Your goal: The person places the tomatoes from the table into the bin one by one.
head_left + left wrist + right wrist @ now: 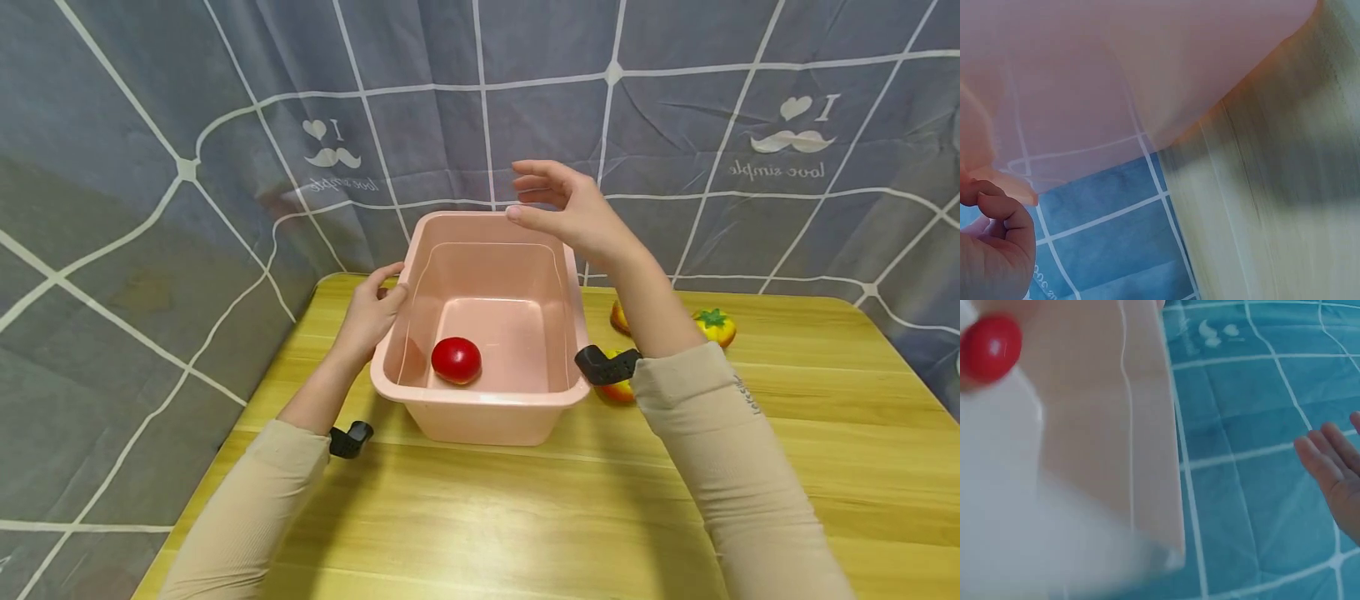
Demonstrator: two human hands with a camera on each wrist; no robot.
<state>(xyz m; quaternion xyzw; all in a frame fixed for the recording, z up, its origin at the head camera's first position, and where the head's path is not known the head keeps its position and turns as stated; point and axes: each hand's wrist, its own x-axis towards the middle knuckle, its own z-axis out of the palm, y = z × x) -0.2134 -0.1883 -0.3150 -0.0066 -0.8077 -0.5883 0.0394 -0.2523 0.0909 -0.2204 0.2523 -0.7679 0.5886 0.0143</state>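
A pink plastic tub stands on the table, tilted slightly toward the camera. On its floor, near the front left, lies a glossy red round fruit-like thing, kind unclear; the right wrist view catches the same red thing at its upper left. My left hand grips the tub's left rim; the left wrist view has its curled fingers at the rim's edge. Above the far right corner of the tub, my right hand is raised, with fingers loosely extended and nothing in them.
Right of the tub are yellow-orange toy fruits, one with a green leafy top, another partly behind the right wrist's black camera mount. The wooden table meets a grey checked curtain at the back and left.
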